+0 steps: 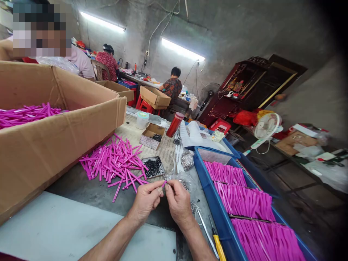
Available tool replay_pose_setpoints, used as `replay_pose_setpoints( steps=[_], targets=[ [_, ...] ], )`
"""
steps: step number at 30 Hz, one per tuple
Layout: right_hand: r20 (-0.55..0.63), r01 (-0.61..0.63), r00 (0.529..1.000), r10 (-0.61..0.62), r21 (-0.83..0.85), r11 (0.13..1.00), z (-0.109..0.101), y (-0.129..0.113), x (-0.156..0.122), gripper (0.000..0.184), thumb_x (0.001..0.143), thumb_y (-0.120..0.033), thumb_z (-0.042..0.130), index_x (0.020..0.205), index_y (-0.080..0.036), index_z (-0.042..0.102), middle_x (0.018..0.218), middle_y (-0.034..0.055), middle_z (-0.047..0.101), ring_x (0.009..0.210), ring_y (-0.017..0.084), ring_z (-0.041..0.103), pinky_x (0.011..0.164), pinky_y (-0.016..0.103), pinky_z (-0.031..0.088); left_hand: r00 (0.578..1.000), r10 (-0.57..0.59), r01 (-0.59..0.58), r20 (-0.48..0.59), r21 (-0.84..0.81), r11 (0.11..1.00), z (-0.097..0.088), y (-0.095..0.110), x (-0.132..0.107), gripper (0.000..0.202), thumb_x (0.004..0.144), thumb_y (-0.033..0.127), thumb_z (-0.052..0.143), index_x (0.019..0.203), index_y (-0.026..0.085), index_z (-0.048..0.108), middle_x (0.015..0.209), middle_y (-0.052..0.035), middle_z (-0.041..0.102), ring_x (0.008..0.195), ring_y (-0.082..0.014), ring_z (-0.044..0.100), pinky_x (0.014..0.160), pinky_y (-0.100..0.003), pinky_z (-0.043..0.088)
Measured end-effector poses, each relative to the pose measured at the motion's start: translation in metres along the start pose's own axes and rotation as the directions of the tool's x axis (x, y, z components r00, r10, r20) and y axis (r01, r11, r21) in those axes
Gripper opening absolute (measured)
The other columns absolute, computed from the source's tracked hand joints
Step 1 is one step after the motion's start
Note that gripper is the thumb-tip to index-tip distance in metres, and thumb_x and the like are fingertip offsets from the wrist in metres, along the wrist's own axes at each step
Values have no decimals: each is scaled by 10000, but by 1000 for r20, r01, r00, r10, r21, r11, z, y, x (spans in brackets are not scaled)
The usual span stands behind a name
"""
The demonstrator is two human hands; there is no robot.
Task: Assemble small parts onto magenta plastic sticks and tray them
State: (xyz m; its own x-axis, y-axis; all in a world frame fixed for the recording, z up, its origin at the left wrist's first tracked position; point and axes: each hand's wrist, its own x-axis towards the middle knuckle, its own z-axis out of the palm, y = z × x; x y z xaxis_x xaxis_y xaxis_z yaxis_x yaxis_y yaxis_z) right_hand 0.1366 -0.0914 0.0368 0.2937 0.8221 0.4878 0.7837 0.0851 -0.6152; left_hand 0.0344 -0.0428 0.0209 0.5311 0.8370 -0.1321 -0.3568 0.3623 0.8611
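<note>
Sm. magenta pc (164,183) — tilted, mostly hidden, held

**One magenta piece (164,183), your two hands (145,201) (179,204)**

You have three rows of magenta strips (224,174) (243,199) (268,239); the loose pile (112,159) is too tangled to count. Around you are four cardboard boxes (54,145) (126,95) (148,97) (149,142), one red cylinder (174,125), one lidded tub (142,121), one yellow-handled tool (219,247), two lit tubes (103,22) (182,49), two fans (268,125) (210,90) and three other people (81,61) (106,64) (172,87).

hands (179,203) bare | forearms (112,237) bare | thumbnails (166,187) apparently short, too small to be sure
</note>
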Motion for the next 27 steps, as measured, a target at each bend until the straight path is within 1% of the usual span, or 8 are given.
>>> replay_pose_setpoints(
  steps=[6,9,12,14,17,20,25,27],
  targets=[
    [-3,51,999,-51,9,999,1,5,-1,141,781,-203,409,746,-185,544,652,21,547,614,141,505,576,245,380,995,-54,60,79,-77,995,-2,4,0,327,624,233,588,924,111,634,531,25,476,303,4,286,295,-133,115],
    [19,-45,999,43,96,994,1,8,0,157,792,-240,400,761,-176,540,636,7,534,591,128,488,556,232,370,998,-21,23,60,-29,999,-3,3,2,311,619,226,589,898,103,644,522,23,480,305,0,303,296,-137,132],
    [109,-149,985,133,148,978,1,8,2,229,812,-286,365,699,-167,524,555,-20,471,516,108,430,495,217,331,998,41,-43,38,31,999,-3,0,4,294,607,213,593,868,92,657,503,26,473,312,-5,314,304,-142,163],
    [147,-177,977,153,163,971,2,7,3,257,812,-302,359,653,-166,507,526,-31,436,494,100,401,475,211,310,996,75,-77,44,53,996,-3,-3,4,285,605,206,591,857,94,662,493,32,465,314,-5,313,308,-145,181],
    [149,-173,978,149,163,971,2,4,1,229,804,-285,373,658,-166,503,548,-28,461,513,100,414,490,208,313,996,73,-76,51,55,996,-4,-4,4,292,603,216,593,860,94,662,491,33,466,310,-6,314,306,-146,184],
    [128,-139,984,127,90,986,-5,3,0,189,789,-248,394,665,-173,515,556,-24,485,520,106,431,503,211,318,1000,26,-26,-10,19,999,-4,0,3,332,600,239,602,893,90,646,504,25,485,303,-5,305,298,-143,155],
    [4,-97,995,99,-151,984,-33,20,14,175,775,-236,392,735,-172,550,660,21,557,607,138,490,568,231,353,998,-2,3,-71,21,1000,-2,5,2,380,567,270,635,894,77,644,500,11,511,303,-9,312,297,-142,145],
    [52,-86,993,108,-314,945,-42,31,22,190,763,-187,383,698,-172,560,660,30,563,638,149,505,594,237,352,998,6,-4,-70,38,999,-2,5,3,386,561,281,642,891,80,648,492,8,519,302,-12,317,299,-144,154]
  ],
)
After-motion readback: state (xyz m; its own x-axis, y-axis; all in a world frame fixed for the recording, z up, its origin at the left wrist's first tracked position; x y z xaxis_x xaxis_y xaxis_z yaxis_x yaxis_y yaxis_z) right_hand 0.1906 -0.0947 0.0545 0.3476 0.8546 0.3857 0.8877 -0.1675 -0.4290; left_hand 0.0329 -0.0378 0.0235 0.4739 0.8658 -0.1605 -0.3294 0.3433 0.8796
